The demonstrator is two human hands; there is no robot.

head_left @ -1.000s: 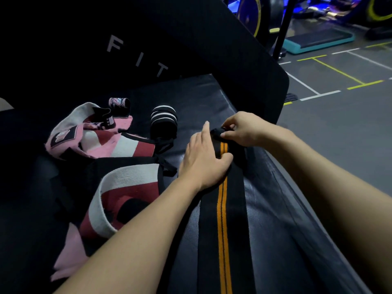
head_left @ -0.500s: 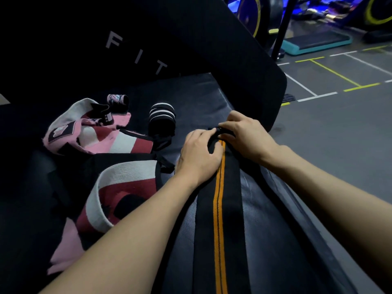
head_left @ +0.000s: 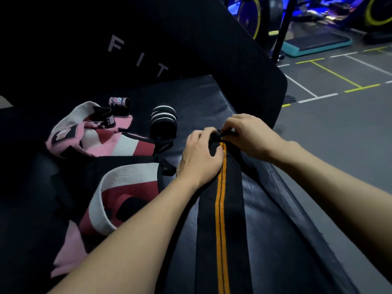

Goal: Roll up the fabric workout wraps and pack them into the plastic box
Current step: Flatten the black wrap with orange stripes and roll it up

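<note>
Gripping wrap [head_left: 220,200] end (fold hidden)

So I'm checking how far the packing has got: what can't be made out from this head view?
- Plastic box: nowhere in the frame, so nothing shows what is packed.
- Far end of the black and orange wrap: covered by the left hand and right hand, so the number of turns rolled is unclear.
- Its near end: cut off by the bottom edge.
- Label on the small pink roll: too small and dim to read.
</note>
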